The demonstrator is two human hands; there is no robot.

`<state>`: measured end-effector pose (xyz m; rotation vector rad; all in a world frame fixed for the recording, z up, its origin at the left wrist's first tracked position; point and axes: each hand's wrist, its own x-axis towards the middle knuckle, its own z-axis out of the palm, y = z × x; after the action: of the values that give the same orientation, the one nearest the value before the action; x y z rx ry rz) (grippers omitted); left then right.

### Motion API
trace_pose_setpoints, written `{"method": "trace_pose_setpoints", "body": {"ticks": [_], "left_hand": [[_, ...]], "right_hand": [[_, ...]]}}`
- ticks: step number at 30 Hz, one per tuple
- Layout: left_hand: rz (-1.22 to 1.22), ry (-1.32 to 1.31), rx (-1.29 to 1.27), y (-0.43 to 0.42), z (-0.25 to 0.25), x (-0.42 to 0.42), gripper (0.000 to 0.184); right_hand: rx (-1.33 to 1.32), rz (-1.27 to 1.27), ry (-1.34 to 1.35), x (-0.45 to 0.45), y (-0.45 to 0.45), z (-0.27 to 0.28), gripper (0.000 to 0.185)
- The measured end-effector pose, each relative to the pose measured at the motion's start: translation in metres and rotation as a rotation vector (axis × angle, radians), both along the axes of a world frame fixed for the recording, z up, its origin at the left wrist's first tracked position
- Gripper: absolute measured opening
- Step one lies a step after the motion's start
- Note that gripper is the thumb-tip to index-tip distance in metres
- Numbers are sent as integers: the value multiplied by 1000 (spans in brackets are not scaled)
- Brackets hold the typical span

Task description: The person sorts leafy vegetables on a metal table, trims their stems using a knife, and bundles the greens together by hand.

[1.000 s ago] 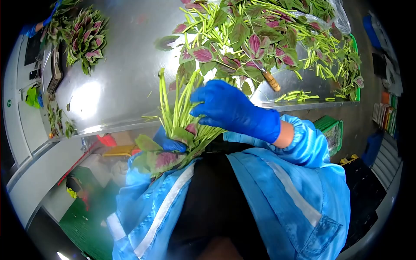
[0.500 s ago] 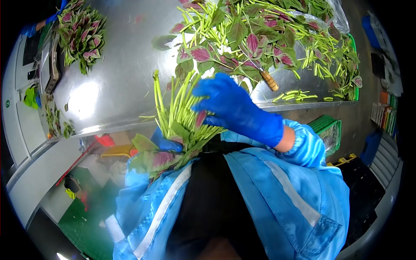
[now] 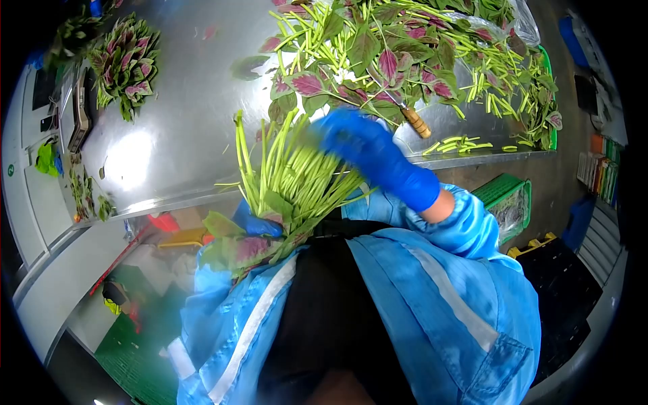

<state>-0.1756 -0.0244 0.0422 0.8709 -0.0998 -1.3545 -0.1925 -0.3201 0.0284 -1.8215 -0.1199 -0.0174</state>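
A bunch of amaranth (image 3: pixel 290 172), leafy greens with purple-centred leaves, is held against my front with its pale green stems pointing up and away. My left hand (image 3: pixel 260 226), in a blue glove, is closed around its leafy lower part and mostly hidden by leaves. My right hand (image 3: pixel 368 145), also blue-gloved, is at the right of the stem tops; motion smears its fingers. Beyond it, a knife with a wooden handle (image 3: pixel 417 123) lies at the near side of a loose amaranth pile (image 3: pixel 388 64).
The metal table (image 3: pixel 192 88) bears a gathered amaranth bunch (image 3: pixel 125 61) at left and cut stem pieces (image 3: pixel 462 145) at its near right edge. A green crate (image 3: pixel 503 196) stands below on the right. At the far left, part of another person in blue shows near a dark, blurred bunch (image 3: pixel 74 34).
My right hand has moved slightly right, off the front of the stems, uncovering more of them. My left hand keeps its hold. A blurred dark bunch has appeared at the far left.
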Motion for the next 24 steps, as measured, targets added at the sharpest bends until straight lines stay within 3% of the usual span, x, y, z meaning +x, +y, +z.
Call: {"method": "trace_pose_setpoints", "body": {"ticks": [1, 2, 3, 4, 8, 9, 11, 12, 13, 16, 17, 19, 21, 24], "left_hand": [[-3, 9, 0, 0, 1, 1, 74], [-5, 12, 2, 2, 1, 1, 74], [-11, 20, 0, 2, 2, 1, 74], [-15, 24, 2, 2, 4, 1, 74], [-36, 58, 18, 6, 9, 1, 73], [-40, 60, 20, 5, 9, 1, 73], [-48, 75, 22, 5, 10, 2, 72], [-53, 82, 25, 5, 11, 1, 72], [-53, 84, 26, 4, 11, 2, 72], [-65, 94, 24, 4, 12, 2, 72], [-71, 97, 29, 4, 12, 2, 71], [-78, 107, 33, 4, 13, 1, 71], [-83, 109, 31, 1, 13, 3, 71], [-91, 107, 30, -2, 11, 3, 70]], "right_hand": [[262, -130, 174, 8, -20, 2, 19], [335, -83, 113, 21, -52, 11, 22], [679, -376, 295, 24, -56, 8, 33], [677, -302, 304, 27, -60, -2, 41], [50, 185, 399, -7, -17, 12, 87], [-71, 122, 241, -10, -11, 8, 69], [252, -39, 743, 5, -43, 2, 43], [719, -199, 122, 6, -49, -45, 21], [547, -253, 131, 11, -75, -38, 21], [621, -350, 571, 33, -103, -21, 32], [633, -312, 599, 41, -90, -19, 34], [685, 98, 542, 39, -55, -45, 45], [996, 313, 903, 28, -36, -45, 48], [1070, 288, 880, -12, -35, -34, 60]]}}
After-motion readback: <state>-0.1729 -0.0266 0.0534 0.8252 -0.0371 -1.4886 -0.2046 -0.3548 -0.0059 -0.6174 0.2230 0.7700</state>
